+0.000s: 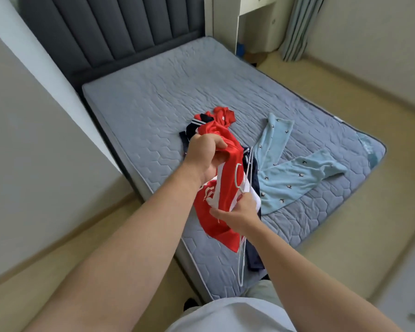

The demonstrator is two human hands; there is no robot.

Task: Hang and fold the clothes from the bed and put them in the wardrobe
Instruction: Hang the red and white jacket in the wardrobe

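Note:
A red and white shirt (222, 212) hangs bunched above the near edge of the bed (153, 97). My left hand (205, 154) grips its upper part. My right hand (237, 215) holds the lower part of the shirt together with a thin white hanger (243, 236), whose hook shows against the red cloth. Light blue patterned trousers (295, 173) lie spread on the mattress to the right. A dark navy garment (254, 255) lies under the shirt, and a second red piece (224, 115) sits behind my left hand.
A dark padded headboard (115, 32) stands at the far end. A white wall or panel (34, 130) runs along the bed's left side. White furniture (256, 10) and a curtain (297, 27) stand at the back right. Beige floor (369, 236) surrounds the bed.

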